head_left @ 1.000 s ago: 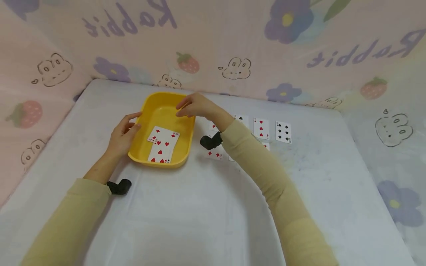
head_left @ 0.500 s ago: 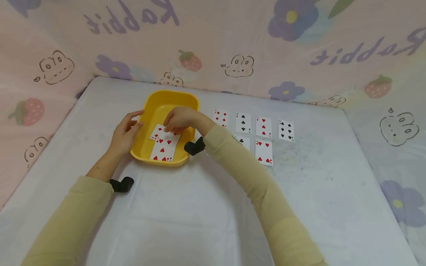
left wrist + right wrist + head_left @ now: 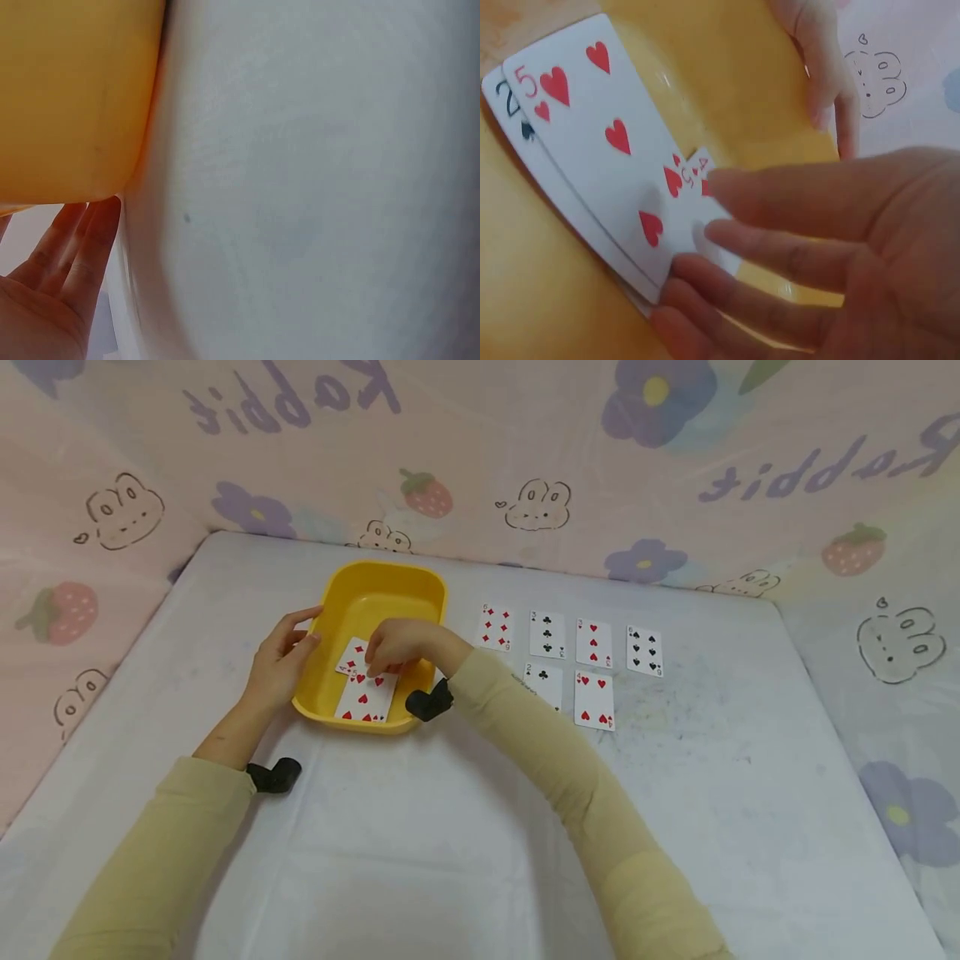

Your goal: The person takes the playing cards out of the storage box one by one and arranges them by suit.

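Rabbits, flowers and strawberries cover the backdrop (image 3: pixel 472 452) behind the white table (image 3: pixel 397 852) that I watch through the head feed. Against the left fingers sits the yellow tray (image 3: pixel 367 610): the left hand (image 3: pixel 272 670) touches its outer wall, fingers fairly straight and spread, which I read as steadying. Inside the tray is the right hand (image 3: pixel 401 643), its fingers loosely bent, with a gap between thumb and forefinger. I see no card plainly pinched there, and I cannot tell whether the fingertips touch one.

Right by those fingertips I count three cards in the tray: the 5 of hearts (image 3: pixel 615 127) overlaps the 4 of diamonds (image 3: pixel 347 657), and the 2 of spades (image 3: pixel 500 97) peeks out from underneath.

To the right of the right fingers, six cards show face up on the table. The far row has the 6 of diamonds (image 3: pixel 497 627), 3 of clubs (image 3: pixel 547 634), 3 of hearts (image 3: pixel 594 643) and 6 of spades (image 3: pixel 645 651); nearer lie the 4 of hearts (image 3: pixel 595 701) and the 2 of clubs (image 3: pixel 546 683), partly hidden by the right sleeve (image 3: pixel 585 777).

With cards split between both places, I judge the handling midway: six set in rows, at least three in the tray, and anything under the sleeve or lower in the pile is hidden from me
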`<state>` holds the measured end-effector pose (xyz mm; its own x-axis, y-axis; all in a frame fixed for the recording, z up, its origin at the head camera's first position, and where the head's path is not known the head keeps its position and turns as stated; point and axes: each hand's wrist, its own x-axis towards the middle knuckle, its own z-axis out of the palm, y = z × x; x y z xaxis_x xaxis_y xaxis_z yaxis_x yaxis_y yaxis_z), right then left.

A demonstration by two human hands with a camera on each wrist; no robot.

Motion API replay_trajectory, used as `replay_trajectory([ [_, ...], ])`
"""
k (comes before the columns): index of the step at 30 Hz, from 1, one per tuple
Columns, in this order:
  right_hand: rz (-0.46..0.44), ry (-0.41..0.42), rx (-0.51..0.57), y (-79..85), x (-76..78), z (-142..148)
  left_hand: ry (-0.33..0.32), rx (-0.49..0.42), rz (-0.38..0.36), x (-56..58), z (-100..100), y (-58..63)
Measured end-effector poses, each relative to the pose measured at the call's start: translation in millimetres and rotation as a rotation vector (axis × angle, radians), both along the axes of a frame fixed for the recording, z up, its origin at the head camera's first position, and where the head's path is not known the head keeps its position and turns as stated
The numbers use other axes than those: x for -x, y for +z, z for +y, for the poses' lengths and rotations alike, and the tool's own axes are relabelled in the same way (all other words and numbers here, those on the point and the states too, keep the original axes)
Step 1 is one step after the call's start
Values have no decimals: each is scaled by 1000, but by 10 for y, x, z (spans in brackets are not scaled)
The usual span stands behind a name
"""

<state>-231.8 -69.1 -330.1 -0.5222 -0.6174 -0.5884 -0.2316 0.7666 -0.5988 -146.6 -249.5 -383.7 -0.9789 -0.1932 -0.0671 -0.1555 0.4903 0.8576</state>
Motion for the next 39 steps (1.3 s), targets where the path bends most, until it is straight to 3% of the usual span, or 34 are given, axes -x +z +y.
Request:
replay_trajectory([
  [6, 21, 29, -15, 8, -21, -37, 2, 7, -3, 4, 0, -3],
  [16, 13, -7, 36, -35, 7, -12, -2, 11, 9, 13, 12, -8],
  [25, -80, -145, 171, -62, 3, 32, -5, 11, 19, 7, -6, -21],
  [39, 170, -270, 268, -89, 75, 67, -2, 4, 8, 20, -4, -36],
])
